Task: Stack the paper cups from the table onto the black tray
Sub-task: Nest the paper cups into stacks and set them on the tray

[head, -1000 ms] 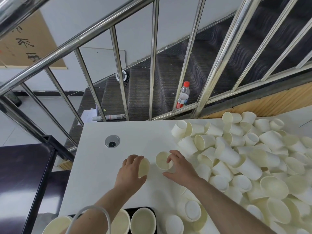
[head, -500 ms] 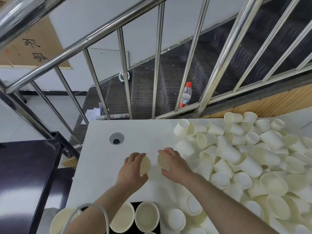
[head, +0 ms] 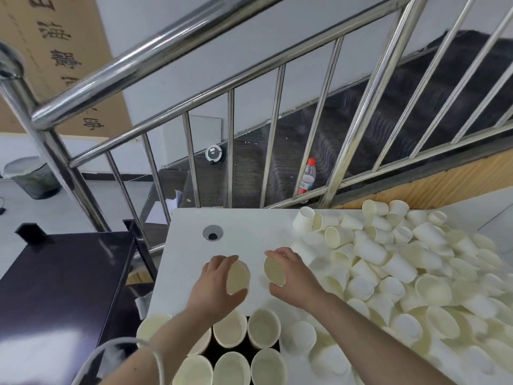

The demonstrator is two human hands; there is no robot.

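While both hands work above the white table, each one grips a single paper cup. The left hand curls its fingers and thumb round a cup whose open mouth faces the camera; the cup's body is hidden behind its own rim and the palm. The right hand holds a second cup the same way, fingers over the top and thumb beneath, and again only the mouth shows. The two cups sit close together but apart, with bare table between them.

Nearer the camera, the black tray shows only as dark gaps between upright cups standing on it mouths up; its edges are covered by them, and the left forearm crosses part of the row. How many cups are nested in each stack cannot be told from above. The lowest row is cut off by the frame edge.

To the right, a large heap of loose cups lies tumbled on the table, blurring toward the lower right corner. A round grommet hole sits in the table's far left part. Beyond a steel railing, a plastic bottle with a red cap stands on the dark stairs.
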